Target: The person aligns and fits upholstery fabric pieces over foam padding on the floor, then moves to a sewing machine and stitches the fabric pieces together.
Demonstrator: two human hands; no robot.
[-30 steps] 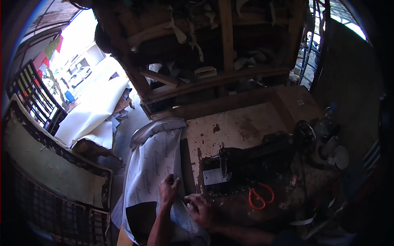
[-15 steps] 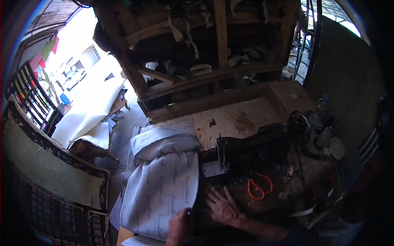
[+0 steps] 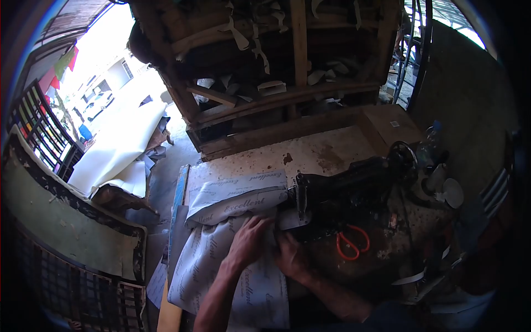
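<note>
A pale grey sheet of material printed "Excellent" (image 3: 207,260) lies folded and bunched left of a black sewing machine (image 3: 351,182), its right edge beside the needle area. My left hand (image 3: 250,240) rests on the sheet with its fingers closed on a fold near the machine. Just to the right, my right hand (image 3: 291,257) has its fingers bent around the sheet's edge, below the machine's metal plate (image 3: 293,219). The fingertips of both hands are partly hidden in shadow. Orange-handled scissors (image 3: 354,243) lie on the table right of my right hand.
Behind the table stands a wooden frame (image 3: 299,50) with scraps hanging in it. A cardboard box (image 3: 390,130), a plastic bottle (image 3: 430,141) and a white disc (image 3: 452,192) are at the right. A white sheet (image 3: 119,146) covers furniture at the left.
My left hand has moved up and onto the sheet. My right hand, flat and spread before, has drawn in to the sheet's edge with fingers bent. The sheet has shifted right, toward the machine.
</note>
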